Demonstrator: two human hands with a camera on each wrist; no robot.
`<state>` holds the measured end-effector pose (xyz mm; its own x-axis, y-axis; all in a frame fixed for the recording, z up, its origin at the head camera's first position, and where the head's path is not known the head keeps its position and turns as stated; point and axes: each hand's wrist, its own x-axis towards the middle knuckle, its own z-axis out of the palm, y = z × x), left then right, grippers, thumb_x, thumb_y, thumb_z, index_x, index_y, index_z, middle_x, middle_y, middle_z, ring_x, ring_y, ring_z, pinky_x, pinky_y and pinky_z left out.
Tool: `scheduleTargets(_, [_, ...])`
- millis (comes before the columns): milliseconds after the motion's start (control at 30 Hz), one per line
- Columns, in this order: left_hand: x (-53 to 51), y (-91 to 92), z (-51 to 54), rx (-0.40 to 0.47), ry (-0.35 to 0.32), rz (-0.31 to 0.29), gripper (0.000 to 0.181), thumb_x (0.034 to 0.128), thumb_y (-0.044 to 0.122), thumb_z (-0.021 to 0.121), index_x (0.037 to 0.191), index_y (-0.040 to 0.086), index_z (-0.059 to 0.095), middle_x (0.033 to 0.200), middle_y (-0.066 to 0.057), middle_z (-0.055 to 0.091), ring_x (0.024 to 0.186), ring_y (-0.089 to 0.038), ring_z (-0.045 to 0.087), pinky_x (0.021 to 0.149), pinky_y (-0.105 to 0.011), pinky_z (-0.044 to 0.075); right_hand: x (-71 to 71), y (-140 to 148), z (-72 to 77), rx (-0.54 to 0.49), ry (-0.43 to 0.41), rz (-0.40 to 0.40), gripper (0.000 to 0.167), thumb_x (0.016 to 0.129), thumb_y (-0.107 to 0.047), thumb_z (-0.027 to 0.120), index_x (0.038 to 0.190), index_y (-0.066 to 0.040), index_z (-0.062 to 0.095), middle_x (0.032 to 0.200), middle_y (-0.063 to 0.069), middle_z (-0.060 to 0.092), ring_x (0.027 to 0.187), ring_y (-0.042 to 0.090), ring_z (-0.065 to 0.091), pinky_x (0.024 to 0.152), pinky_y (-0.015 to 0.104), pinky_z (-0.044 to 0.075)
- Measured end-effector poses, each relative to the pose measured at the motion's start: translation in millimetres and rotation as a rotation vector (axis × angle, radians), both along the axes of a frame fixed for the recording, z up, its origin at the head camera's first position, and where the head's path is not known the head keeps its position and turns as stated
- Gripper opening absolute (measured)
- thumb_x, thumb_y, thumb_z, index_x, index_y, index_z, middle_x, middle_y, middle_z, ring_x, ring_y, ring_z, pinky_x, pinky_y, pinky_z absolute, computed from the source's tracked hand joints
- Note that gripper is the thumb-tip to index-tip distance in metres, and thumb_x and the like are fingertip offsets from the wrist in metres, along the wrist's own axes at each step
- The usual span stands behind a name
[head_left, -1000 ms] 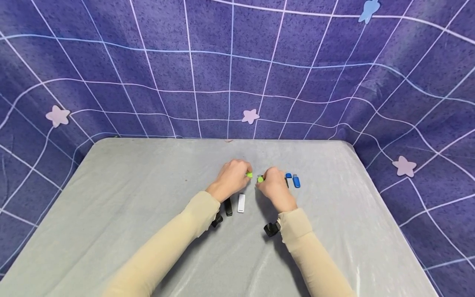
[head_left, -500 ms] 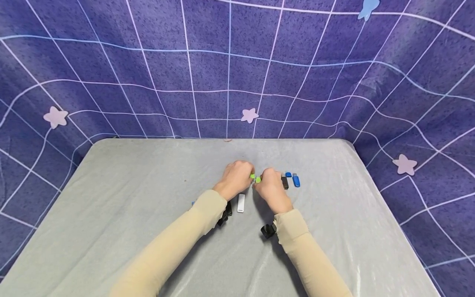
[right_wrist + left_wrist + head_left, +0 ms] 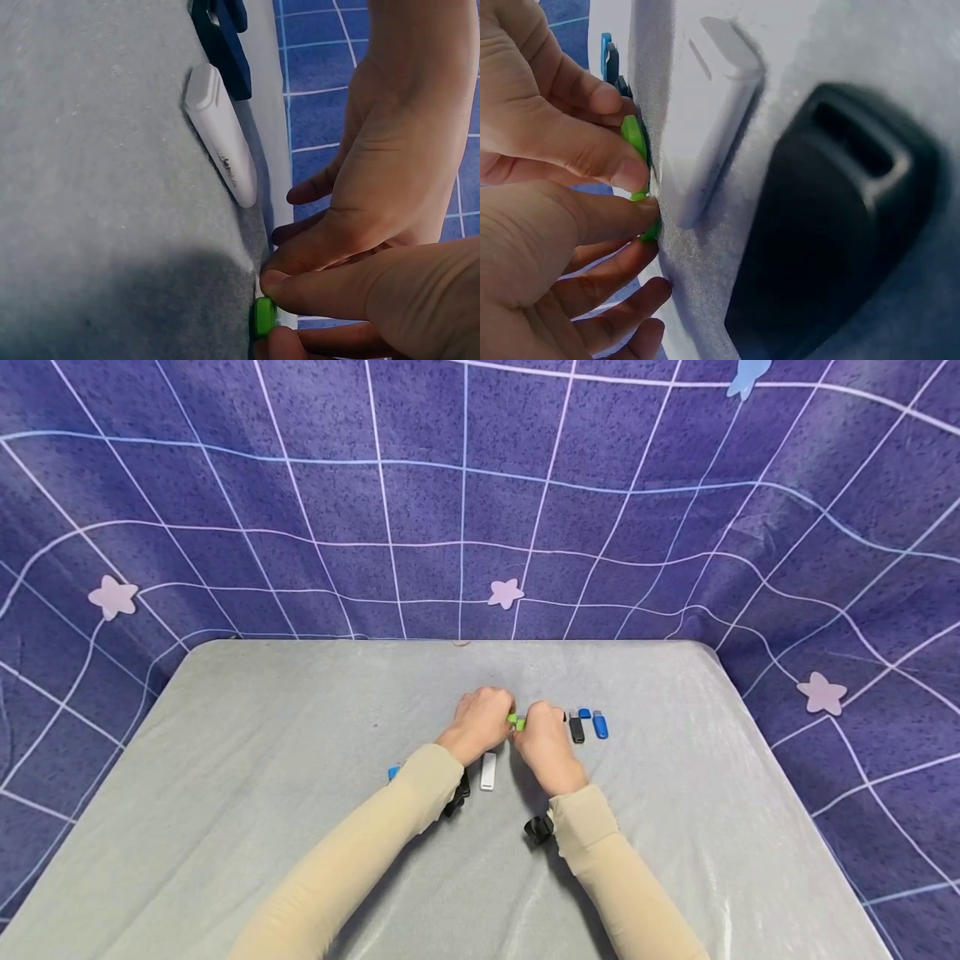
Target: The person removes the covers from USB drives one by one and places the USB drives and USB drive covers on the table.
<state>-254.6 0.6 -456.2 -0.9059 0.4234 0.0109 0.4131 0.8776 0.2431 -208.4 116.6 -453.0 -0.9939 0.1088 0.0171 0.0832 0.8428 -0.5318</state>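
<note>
My left hand [image 3: 480, 720] and right hand [image 3: 543, 735] meet above the middle of the table. The left fingertips pinch a small bright green cap [image 3: 512, 717]. Between the right thumb and fingers is a green USB stick [image 3: 521, 724], its metal plug partly visible. The two green pieces are close together; whether they touch is hidden by the fingers. Both hands crowd around the green stick [image 3: 264, 318] in the right wrist view. A white USB stick [image 3: 488, 772] lies just nearer than the left hand, beside a black USB stick [image 3: 832, 217] mostly covered by the left wrist in the head view.
Right of the right hand lie a black USB stick [image 3: 577, 728], a blue USB stick [image 3: 600, 725] and a blue cap [image 3: 584, 713]. A light blue piece [image 3: 393, 772] shows beside the left sleeve. A grey cloth covers the table [image 3: 300, 693]; a purple curtain [image 3: 420, 510] hangs behind.
The left hand has moved right and the right hand left, bringing the green cap and green USB stick closer. The black USB stick on the right is now uncovered.
</note>
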Motion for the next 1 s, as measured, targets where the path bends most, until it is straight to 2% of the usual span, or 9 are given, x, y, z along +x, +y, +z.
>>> scheduleTargets(233, [1.3,-1.3,3.7,0.01,-0.034,0.027,0.015,0.0858,0.005,0.072,0.098,0.012,0.078,0.1,-0.005,0.077,0.095,-0.027,0.072,0.081,-0.046,0.058,0.5,-1.9,0.6,0.014,-0.014,-0.004,0.035,0.082,-0.008,0.081,0.062,-0.009,0.052,0.075,0.017,0.064,0.064,0.024,0.055,0.057,0.037,0.049])
scheduleTargets(467, [-0.4,0.1,4.1,0.008,-0.055,0.042,0.018,0.0862,0.006,0.072,0.102,0.013,0.078,0.104,-0.004,0.076,0.099,-0.027,0.072,0.084,-0.047,0.058,1.0,-2.4,-0.1,-0.013,-0.012,0.006,0.042,0.083,-0.002,0.078,0.06,-0.012,0.043,0.061,0.007,0.048,0.052,0.02,0.046,0.046,0.029,0.038])
scheduleTargets(633, [-1.6,0.3,4.1,0.005,-0.054,0.042,0.018,0.0862,0.007,0.072,0.101,0.014,0.078,0.103,-0.004,0.076,0.099,-0.026,0.072,0.083,-0.046,0.058,0.8,-2.1,-0.7,-0.01,0.008,0.019,0.046,0.084,-0.002,0.077,0.059,-0.013,0.04,0.058,0.003,0.042,0.051,0.018,0.043,0.045,0.028,0.036])
scheduleTargets(1000, [0.0,-3.0,3.6,0.011,-0.044,0.038,0.005,0.0865,0.012,0.075,0.087,0.016,0.076,0.092,-0.002,0.075,0.089,-0.025,0.071,0.075,-0.046,0.057,0.3,-3.5,0.1,-0.004,-0.016,0.027,0.043,0.085,-0.002,0.075,0.061,-0.013,0.042,0.061,0.006,0.049,0.053,0.019,0.044,0.046,0.029,0.036])
